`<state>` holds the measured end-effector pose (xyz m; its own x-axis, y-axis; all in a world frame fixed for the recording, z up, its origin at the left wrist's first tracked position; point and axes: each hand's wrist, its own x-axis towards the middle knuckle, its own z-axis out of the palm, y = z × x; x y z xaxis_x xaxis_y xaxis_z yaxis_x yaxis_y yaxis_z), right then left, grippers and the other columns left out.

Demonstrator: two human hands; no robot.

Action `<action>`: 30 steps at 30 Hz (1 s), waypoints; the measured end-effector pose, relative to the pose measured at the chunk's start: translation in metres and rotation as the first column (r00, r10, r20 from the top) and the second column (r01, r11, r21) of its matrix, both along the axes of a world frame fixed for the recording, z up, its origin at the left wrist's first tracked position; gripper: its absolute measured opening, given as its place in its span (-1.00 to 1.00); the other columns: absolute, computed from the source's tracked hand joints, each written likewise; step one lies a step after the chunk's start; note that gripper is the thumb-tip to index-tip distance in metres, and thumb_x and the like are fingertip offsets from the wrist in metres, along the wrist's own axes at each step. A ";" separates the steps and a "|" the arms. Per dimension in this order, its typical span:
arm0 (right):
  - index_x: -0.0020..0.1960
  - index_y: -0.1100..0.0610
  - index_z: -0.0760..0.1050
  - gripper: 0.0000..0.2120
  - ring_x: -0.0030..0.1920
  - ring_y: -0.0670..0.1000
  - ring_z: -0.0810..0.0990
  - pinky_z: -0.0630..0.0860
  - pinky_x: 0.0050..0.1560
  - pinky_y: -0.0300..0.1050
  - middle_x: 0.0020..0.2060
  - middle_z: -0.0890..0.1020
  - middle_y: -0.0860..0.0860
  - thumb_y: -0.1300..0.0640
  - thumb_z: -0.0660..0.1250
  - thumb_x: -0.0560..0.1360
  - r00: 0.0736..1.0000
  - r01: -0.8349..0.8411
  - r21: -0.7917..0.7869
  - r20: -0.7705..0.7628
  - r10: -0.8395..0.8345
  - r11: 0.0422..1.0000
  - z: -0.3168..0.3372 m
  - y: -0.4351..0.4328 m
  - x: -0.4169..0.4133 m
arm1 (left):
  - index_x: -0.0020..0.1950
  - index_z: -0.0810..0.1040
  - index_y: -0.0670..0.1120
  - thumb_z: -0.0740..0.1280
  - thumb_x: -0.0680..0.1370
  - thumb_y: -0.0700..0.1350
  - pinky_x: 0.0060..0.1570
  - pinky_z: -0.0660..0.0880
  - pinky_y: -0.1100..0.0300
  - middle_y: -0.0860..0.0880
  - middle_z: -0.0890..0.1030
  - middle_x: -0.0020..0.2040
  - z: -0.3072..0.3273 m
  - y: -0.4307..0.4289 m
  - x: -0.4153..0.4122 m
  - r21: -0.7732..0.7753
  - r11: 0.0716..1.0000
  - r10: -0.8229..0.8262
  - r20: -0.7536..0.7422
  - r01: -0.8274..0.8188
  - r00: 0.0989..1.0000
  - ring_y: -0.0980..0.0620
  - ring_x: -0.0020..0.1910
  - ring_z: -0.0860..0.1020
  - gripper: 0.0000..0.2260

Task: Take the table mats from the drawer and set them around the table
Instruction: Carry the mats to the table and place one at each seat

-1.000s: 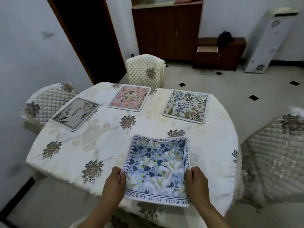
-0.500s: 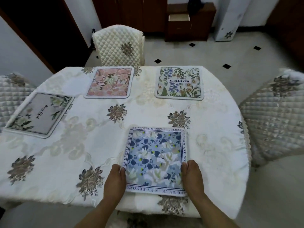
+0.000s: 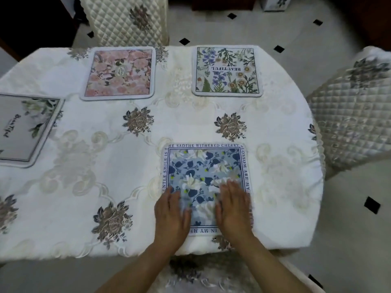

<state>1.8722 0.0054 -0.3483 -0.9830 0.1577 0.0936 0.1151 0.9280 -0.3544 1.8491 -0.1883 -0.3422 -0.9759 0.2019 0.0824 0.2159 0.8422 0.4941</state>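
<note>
A blue floral mat (image 3: pixel 204 166) with a text border lies flat near the table's front edge. My left hand (image 3: pixel 171 212) and my right hand (image 3: pixel 232 205) rest palm-down on its near half, fingers flat and spread, holding nothing. Farther back lie a pink floral mat (image 3: pixel 119 74) and a green-and-blue mat printed BEAUTIFUL (image 3: pixel 227 71). A grey mat with white flowers (image 3: pixel 25 127) sits at the left, partly cut off by the frame. All rest on the white embroidered tablecloth (image 3: pixel 105 166).
Quilted cream chairs stand at the far side (image 3: pixel 124 20) and at the right (image 3: pixel 351 115). Another chair seat (image 3: pixel 190 271) shows just below the table's front edge between my arms. Tiled floor with black diamonds (image 3: pixel 349 218) runs to the right.
My hands left the mat's side edges and moved onto its top, now pressing flat. The view has tilted down and come closer to the table.
</note>
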 end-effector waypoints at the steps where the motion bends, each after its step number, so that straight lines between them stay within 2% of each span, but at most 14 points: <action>1: 0.45 0.20 0.31 -0.51 0.50 0.17 0.19 0.13 0.42 0.18 0.45 0.35 0.20 0.00 0.10 0.58 0.994 -0.090 -0.004 0.062 0.090 0.996 -0.005 -0.012 0.001 | 0.40 0.33 -0.21 0.21 0.56 -0.03 0.37 0.26 -0.13 -0.29 0.34 0.41 -0.006 0.013 0.000 -0.018 0.998 -0.067 0.028 0.067 0.997 -0.23 0.41 0.29 -0.54; 3: 0.50 0.16 0.24 -0.47 0.54 0.11 0.05 0.04 0.45 0.19 0.49 0.29 0.16 -0.02 0.10 0.57 0.967 -0.181 0.003 0.180 0.178 0.983 -0.015 -0.028 0.000 | 0.45 0.30 -0.18 0.18 0.58 -0.05 0.43 0.16 -0.16 -0.23 0.28 0.48 -0.016 0.033 -0.001 -0.062 0.984 -0.159 0.111 0.166 0.981 -0.20 0.49 0.21 -0.55; 5: 0.52 0.14 0.19 -0.45 0.55 0.09 0.00 0.04 0.45 0.18 0.52 0.26 0.13 -0.01 0.09 0.57 0.948 -0.207 0.040 0.254 0.190 0.978 -0.022 -0.029 0.001 | 0.48 0.29 -0.15 0.14 0.59 -0.05 0.46 0.09 -0.17 -0.21 0.26 0.51 -0.027 0.041 0.000 -0.127 0.964 -0.216 0.142 0.234 0.966 -0.17 0.53 0.14 -0.54; 10: 0.56 0.11 0.11 -0.42 0.57 0.02 0.00 0.04 0.52 0.09 0.55 0.14 0.06 -0.08 0.08 0.60 0.933 -0.271 0.024 0.254 0.256 0.962 -0.018 0.014 0.017 | 0.53 0.17 -0.16 0.15 0.60 0.06 0.50 0.07 -0.09 -0.17 0.16 0.55 -0.024 0.015 0.008 -0.196 0.943 -0.246 0.133 0.268 0.960 -0.09 0.56 0.02 -0.44; 13: 0.55 0.15 0.13 -0.39 0.57 0.03 0.01 0.07 0.52 0.08 0.55 0.16 0.07 -0.08 0.14 0.58 0.934 -0.233 -0.009 0.277 0.226 0.972 -0.016 0.048 0.029 | 0.54 0.11 -0.17 0.17 0.59 0.12 0.50 0.06 -0.08 -0.15 0.12 0.57 -0.023 -0.006 0.014 -0.203 0.935 -0.262 0.161 0.291 0.952 -0.09 0.56 0.01 -0.37; 16: 0.53 0.19 0.19 -0.41 0.56 0.06 0.07 0.07 0.52 0.08 0.53 0.21 0.10 -0.09 0.10 0.59 0.925 -0.268 -0.035 0.271 0.267 0.963 -0.014 0.057 0.029 | 0.56 0.04 -0.18 0.13 0.60 0.15 0.51 0.00 -0.07 -0.16 0.04 0.58 -0.022 -0.009 0.010 -0.191 0.930 -0.274 0.207 0.314 0.939 -0.09 0.56 -0.03 -0.35; 19: 0.48 0.21 0.28 -0.46 0.52 0.10 0.20 0.02 0.53 0.05 0.48 0.32 0.13 -0.08 0.03 0.61 0.933 -0.283 -0.080 0.208 0.294 0.956 -0.007 0.052 -0.009 | 0.57 -0.02 -0.15 0.09 0.62 0.12 0.52 -0.13 -0.01 -0.13 -0.04 0.58 -0.020 0.010 -0.025 -0.137 0.955 -0.232 0.214 0.264 0.949 -0.05 0.56 -0.14 -0.39; 22: 0.51 0.20 0.22 -0.47 0.54 0.11 0.13 -0.03 0.54 0.07 0.50 0.28 0.14 -0.02 0.06 0.61 0.930 -0.307 -0.035 0.199 0.308 0.951 0.007 0.035 -0.080 | 0.55 0.06 -0.16 0.08 0.64 0.02 0.52 -0.18 0.05 -0.15 0.06 0.58 -0.012 0.043 -0.085 -0.125 0.950 -0.260 0.185 0.285 0.948 -0.06 0.56 -0.09 -0.47; 24: 0.55 0.18 0.08 -0.46 0.56 0.09 0.01 -0.10 0.53 0.06 0.56 0.14 0.11 0.01 0.02 0.63 0.920 -0.295 -0.035 0.259 0.294 0.955 0.014 0.025 -0.130 | 0.54 0.09 -0.19 0.10 0.63 -0.06 0.52 -0.13 0.04 -0.20 0.12 0.56 -0.007 0.067 -0.127 -0.130 0.943 -0.280 0.179 0.305 0.943 -0.13 0.55 0.00 -0.49; 27: 0.57 0.17 -0.02 -0.46 0.57 0.07 -0.06 -0.07 0.55 0.09 0.58 0.04 0.09 0.02 -0.03 0.64 0.881 -0.295 -0.005 0.385 0.274 0.956 0.015 0.018 -0.175 | 0.54 0.02 -0.22 0.11 0.60 -0.10 0.53 -0.08 -0.05 -0.23 0.08 0.56 -0.011 0.082 -0.165 -0.236 0.914 -0.267 0.259 0.329 0.928 -0.18 0.55 -0.02 -0.45; 30: 0.57 0.17 -0.05 -0.46 0.57 0.07 -0.07 -0.07 0.55 0.08 0.58 0.03 0.09 -0.02 -0.12 0.65 0.851 -0.324 0.008 0.439 0.287 0.946 0.009 0.020 -0.181 | 0.53 0.03 -0.27 -0.05 0.60 -0.04 0.52 -0.04 -0.10 -0.27 0.11 0.55 -0.020 0.073 -0.172 -0.302 0.875 -0.306 0.262 0.379 0.915 -0.23 0.54 0.01 -0.46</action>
<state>1.6912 0.0249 -0.3397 -0.9267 -0.1473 -0.3458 -0.0562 0.9639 -0.2601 1.6771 -0.1157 -0.3618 -0.8280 0.5060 -0.2415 0.4490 0.8564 0.2551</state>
